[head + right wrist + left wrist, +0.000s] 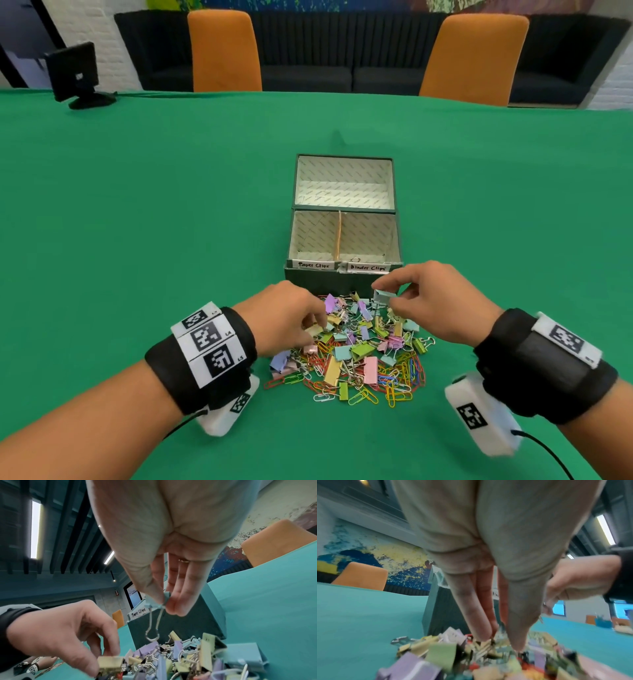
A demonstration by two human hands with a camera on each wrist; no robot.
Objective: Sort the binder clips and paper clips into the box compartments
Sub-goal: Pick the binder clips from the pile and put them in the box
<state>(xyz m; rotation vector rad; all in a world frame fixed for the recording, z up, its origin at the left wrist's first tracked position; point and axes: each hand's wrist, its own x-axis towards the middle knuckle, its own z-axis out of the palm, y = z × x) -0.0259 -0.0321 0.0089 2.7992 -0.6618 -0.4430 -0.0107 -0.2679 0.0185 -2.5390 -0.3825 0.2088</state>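
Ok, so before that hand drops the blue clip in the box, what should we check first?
1. Right hand pinches the pale blue metal binder clip: ok.
2. Clip lifted clear of the colourful pile of binder and paper clips: ok; its wire handle dangles free.
3. Dark green cardboard box open: ok.
4. White "Binder Clips" label marks the right-hand compartment: ok.
5. Compartment has room: ok, nearly empty.
6. Left hand out of the way: ok, it is down in the pile; whether it holds anything, cannot tell.
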